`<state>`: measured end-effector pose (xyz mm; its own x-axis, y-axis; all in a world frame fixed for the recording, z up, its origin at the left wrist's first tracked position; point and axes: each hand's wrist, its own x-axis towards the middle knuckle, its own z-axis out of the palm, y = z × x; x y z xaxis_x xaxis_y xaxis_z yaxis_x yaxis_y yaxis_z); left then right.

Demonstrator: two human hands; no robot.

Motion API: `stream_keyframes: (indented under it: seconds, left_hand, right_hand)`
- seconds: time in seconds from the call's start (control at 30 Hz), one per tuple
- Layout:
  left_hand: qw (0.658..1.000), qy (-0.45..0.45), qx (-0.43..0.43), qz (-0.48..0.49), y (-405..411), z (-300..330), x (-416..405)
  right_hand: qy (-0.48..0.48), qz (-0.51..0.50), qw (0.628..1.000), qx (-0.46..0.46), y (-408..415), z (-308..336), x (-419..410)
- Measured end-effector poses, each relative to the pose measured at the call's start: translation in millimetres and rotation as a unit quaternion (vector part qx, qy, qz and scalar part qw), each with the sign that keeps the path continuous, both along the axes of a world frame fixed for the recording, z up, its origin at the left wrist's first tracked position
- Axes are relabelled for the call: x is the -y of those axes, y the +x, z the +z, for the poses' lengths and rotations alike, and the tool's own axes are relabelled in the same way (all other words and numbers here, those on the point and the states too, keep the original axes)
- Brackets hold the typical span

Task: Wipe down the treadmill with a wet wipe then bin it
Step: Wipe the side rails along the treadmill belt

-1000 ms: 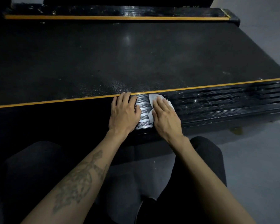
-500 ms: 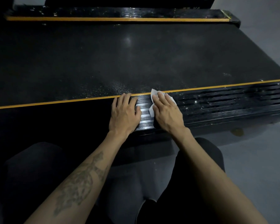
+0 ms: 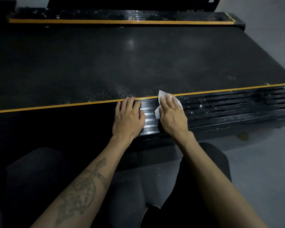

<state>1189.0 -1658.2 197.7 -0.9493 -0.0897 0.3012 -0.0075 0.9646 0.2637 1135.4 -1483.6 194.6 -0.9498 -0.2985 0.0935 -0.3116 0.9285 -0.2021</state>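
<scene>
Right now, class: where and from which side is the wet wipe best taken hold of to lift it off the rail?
Pinch the wet wipe by its free far corner, which pokes past the right hand over the yellow stripe. Come from above and the belt side; the rest lies pressed flat under straight fingers.

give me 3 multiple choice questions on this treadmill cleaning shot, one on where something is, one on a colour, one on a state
1. Where is the wet wipe?
A. on the belt's middle
B. under the right hand on the ribbed side rail
C. on the floor

2. What colour is the stripe between belt and rail?
A. yellow
B. red
C. white

3. How does the left hand lie?
A. clenched in a fist
B. pinching the wipe
C. flat on the rail, fingers straight

Answers: 1 B, white corners poke out from beneath the right hand's fingers. 2 A, the line running past both hands is yellow. 3 C, its fingers lie straight on the rail and hold nothing.
</scene>
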Motion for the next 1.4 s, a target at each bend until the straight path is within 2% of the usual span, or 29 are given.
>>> stream_keyframes:
  seconds: [0.1, 0.23, 0.47, 0.67, 0.87, 0.93, 1.07, 1.13, 1.27, 1.33, 1.4]
  left_hand:
    - [1.0, 0.005, 0.0, 0.001, -0.1, -1.1, 0.0]
    - [1.0, -0.003, 0.005, -0.003, -0.7, -2.3, 1.0]
    - [1.0, 0.0, 0.012, 0.0, -0.8, 0.8, 0.3]
    - [1.0, 0.002, 0.009, -0.003, -0.4, 0.2, 0.2]
    - [1.0, -0.002, 0.004, 0.0, -0.9, 1.0, -0.7]
    - [1.0, -0.005, 0.003, -0.001, -1.1, 1.0, -0.4]
    - [1.0, -0.001, 0.002, -0.002, 0.0, -0.8, 0.5]
    - [1.0, 0.0, 0.005, -0.004, -0.3, -0.7, 0.4]
    - [1.0, -0.002, 0.002, -0.003, -1.8, -1.3, 0.5]
    - [1.0, -0.003, 0.003, -0.002, -1.5, -1.0, 0.2]
    - [1.0, -0.008, 0.005, -0.005, -0.1, -0.5, -0.8]
  right_hand:
    - [0.005, 0.014, 1.0, -0.012, 10.8, -7.4, 9.4]
    - [0.065, 0.075, 0.995, -0.002, -19.6, -16.0, 10.1]
    - [0.032, 0.004, 0.999, -0.003, -14.6, -21.0, 15.2]
    - [0.072, 0.099, 0.992, -0.042, -21.3, -7.4, 16.1]
    - [0.044, 0.01, 0.999, -0.027, -13.5, -18.0, 11.1]
    - [0.037, 0.042, 0.998, -0.032, -9.6, -13.3, 19.2]
    - [0.082, 0.129, 0.987, -0.043, -28.8, -3.9, 9.9]
    - [0.088, 0.103, 0.99, -0.029, -39.0, -9.5, -3.5]
    - [0.03, -0.018, 0.999, -0.029, -12.7, -12.7, 3.6]
    - [0.013, 0.009, 0.999, -0.03, -0.8, -12.1, 16.5]
    - [0.043, 0.062, 0.997, -0.014, -10.0, -17.1, 20.7]
